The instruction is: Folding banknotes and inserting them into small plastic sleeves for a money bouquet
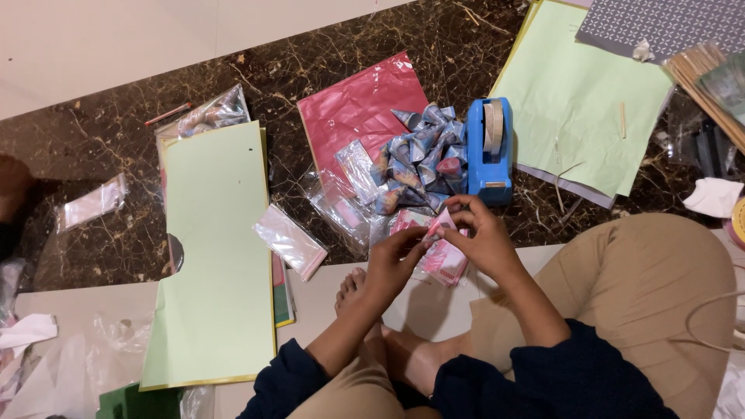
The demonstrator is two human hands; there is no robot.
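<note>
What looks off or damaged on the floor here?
The long light-green sheet has a half-round notch cut out of its left edge. Crumpled white paper scraps lie near its lower left. Nothing spilled; both hands hold a pink note.

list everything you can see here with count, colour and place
pink note: one, pink, pinched by both hands
cones: a pile, blue-grey, floor centre
tape dispenser: one, blue, right of cones
red sheet: one, under the cones
green sheets: two large, pale green, left and top right
clear bags: several, around the pile and at left
sticks: a bundle, tan, top right
patterned paper: one, grey, top right
left hand: fingers on the note
right hand: fingers on the note
</note>
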